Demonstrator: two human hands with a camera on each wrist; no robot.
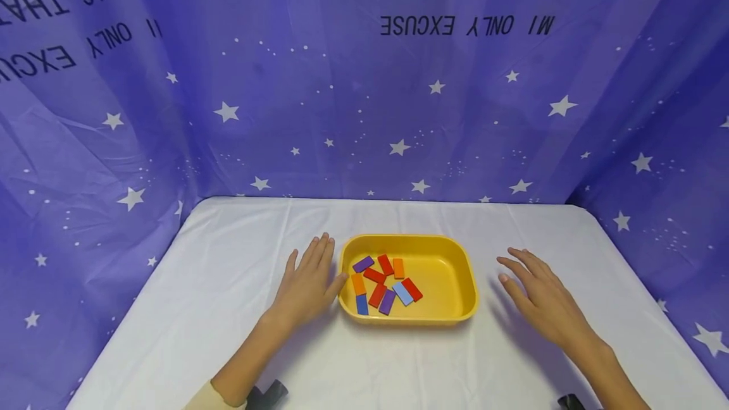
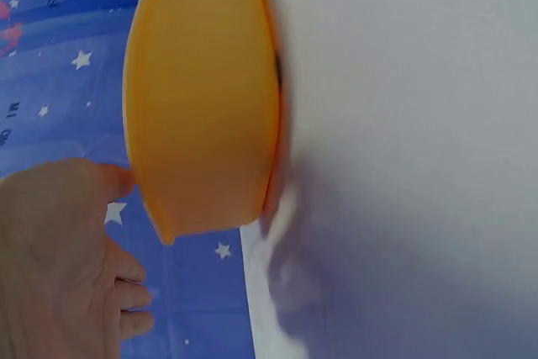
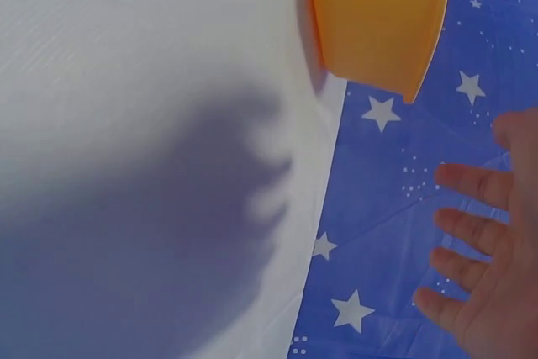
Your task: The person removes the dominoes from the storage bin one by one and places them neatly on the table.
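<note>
A yellow plastic tray sits on the white-covered table. Small flat rectangular blocks lie inside it, mostly toward its left half: several red ones, such as a red block, plus purple, orange, light blue and dark blue ones. My left hand is beside the tray's left end, fingers extended, thumb tip right at the rim. In the left wrist view that thumb overlaps the tray's edge. My right hand hovers apart from the tray's right side, fingers relaxed, holding nothing.
A white cloth covers the table. Purple-blue curtains with stars and printed letters hang behind it and at both sides. Dark straps show near the wrists at the bottom edge.
</note>
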